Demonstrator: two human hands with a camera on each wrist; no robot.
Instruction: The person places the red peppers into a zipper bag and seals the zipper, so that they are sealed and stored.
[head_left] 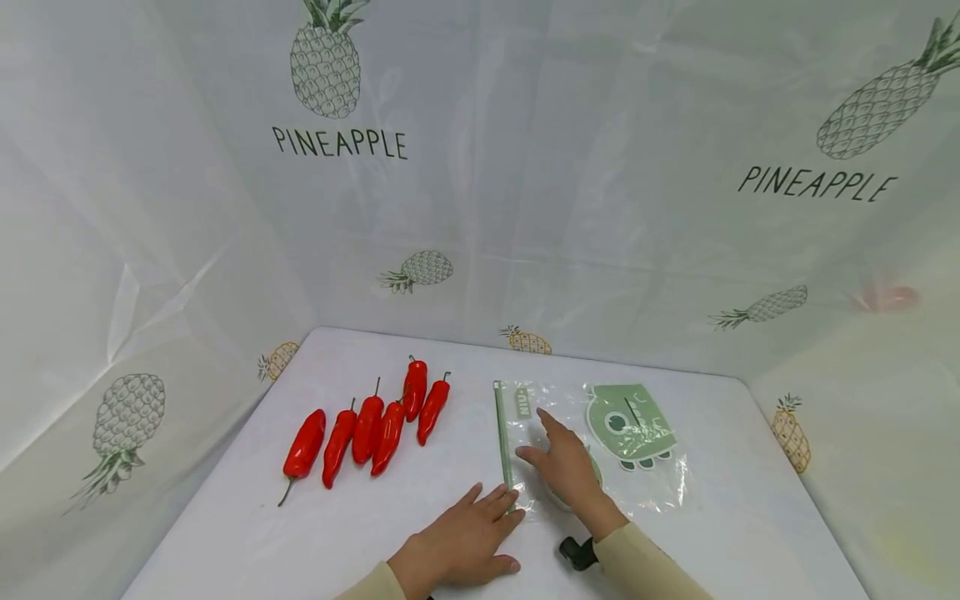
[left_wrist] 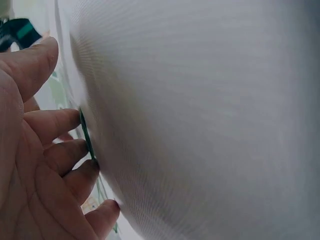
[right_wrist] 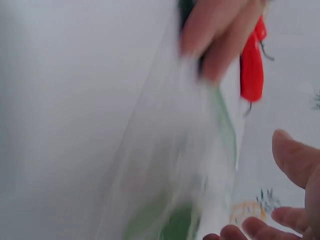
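The bag (head_left: 626, 429) is spread on the table (head_left: 247, 542), right of the peppers (head_left: 367, 429). Its green strip (head_left: 503, 437) is touched by the left hand (head_left: 468, 537), fingers straight. Over it, apparently without contact, the right hand (head_left: 566, 467) is held, fingers loosely extended.

Your bag (head_left: 611, 454) is clear plastic, shiny and slightly wrinkled, and it lies flat. A green strip (head_left: 502, 433) runs along its 9 o'clock edge, with a green label (head_left: 522, 403) just inside at about 10 o'clock, and a green cartoon print (head_left: 630, 423) shows towards 2 o'clock. The fingertips of your left hand (head_left: 476, 533) touch the strip near its 6 o'clock end; your right hand (head_left: 566, 465) is over the bag, thumb and forefinger apart.
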